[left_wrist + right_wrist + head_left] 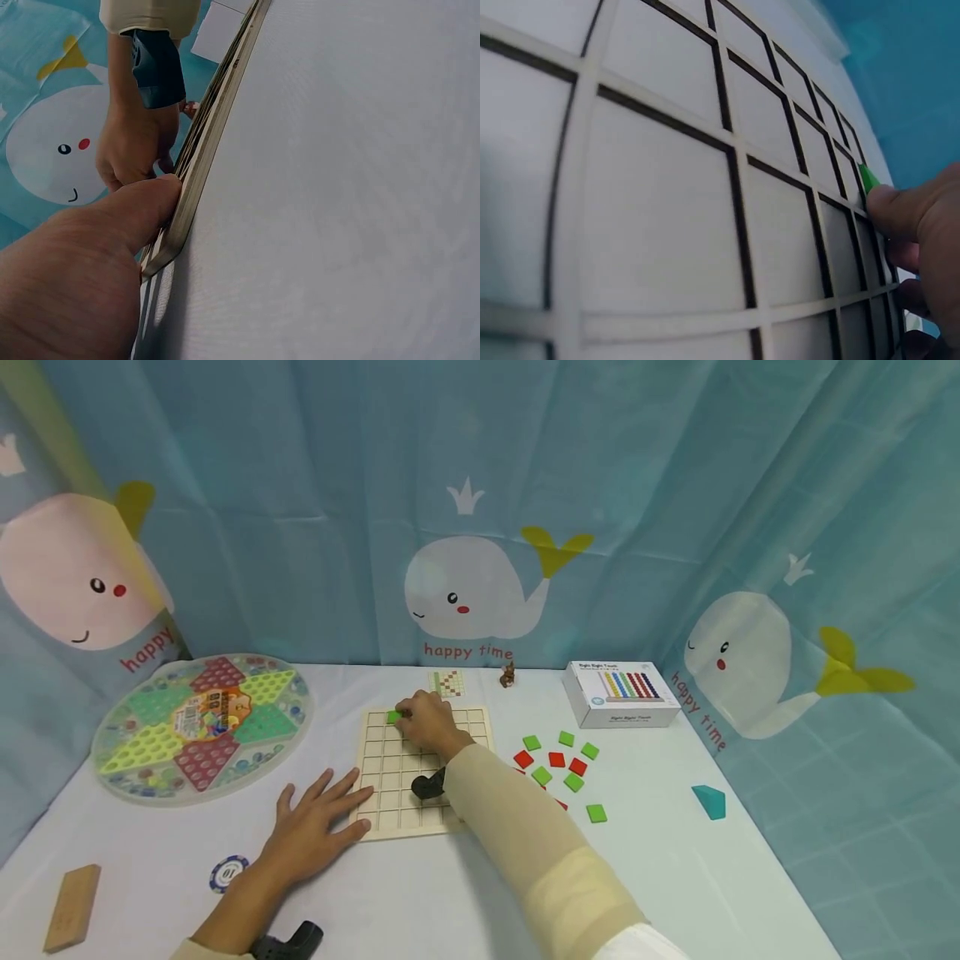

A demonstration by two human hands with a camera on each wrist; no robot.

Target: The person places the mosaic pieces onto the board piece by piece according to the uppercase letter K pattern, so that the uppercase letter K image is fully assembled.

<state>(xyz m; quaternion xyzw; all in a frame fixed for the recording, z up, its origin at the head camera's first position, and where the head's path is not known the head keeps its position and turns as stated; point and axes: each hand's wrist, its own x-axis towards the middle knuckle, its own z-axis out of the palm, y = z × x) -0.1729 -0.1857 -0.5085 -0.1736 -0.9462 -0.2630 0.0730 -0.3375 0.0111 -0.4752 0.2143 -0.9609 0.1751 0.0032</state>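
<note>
Green is spotted at the far left corner of the wooden grid board [378,798]: a small tile [393,717] is pinched there by thumb and fingers of the right hand [429,722]! Whether the board is touched by it cannot be told. At the near left corner, the board's edge is met by the left hand [313,828], fingers spread wide. Off the right edge, loose red and green tiles [557,760] are scattered, some partly hidden by the right sleeve [525,827]. Toward the tabletop's [675,877] far right corner, a white box [622,714] is seen; the far left corner is filled by a round game board [161,732].
</note>
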